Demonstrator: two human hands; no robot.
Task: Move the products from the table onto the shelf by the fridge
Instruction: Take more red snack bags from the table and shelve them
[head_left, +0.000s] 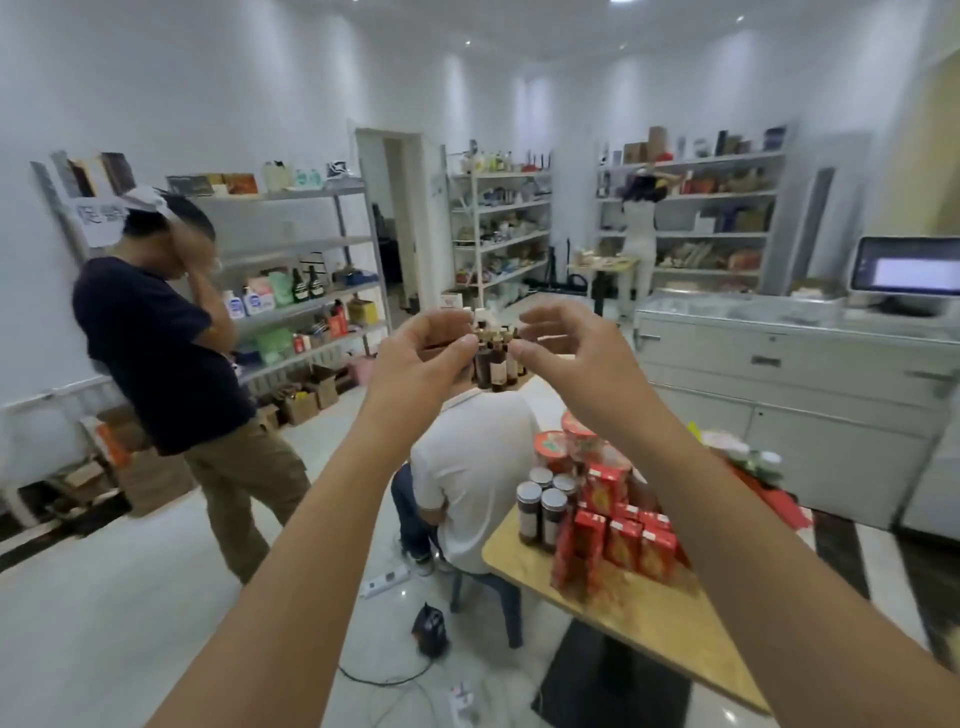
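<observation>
My left hand (415, 358) and my right hand (566, 358) are raised side by side at chest height. Between them hangs a cluster of small brown bottles (493, 364) with pale caps, and the fingertips of both hands pinch it at the necks. Below to the right, a wooden table (649, 623) carries red boxes (618, 540), dark jars with silver lids (540, 512) and round red tins (553, 447). A metal shelf (311, 249) with goods stands at the left wall.
A person in a dark shirt (156, 353) stands to the left. Another in a white shirt (472, 467) sits at the table's far end. A power strip (384, 577) and cables lie on the floor. A grey counter (779, 364) with a screen is at right.
</observation>
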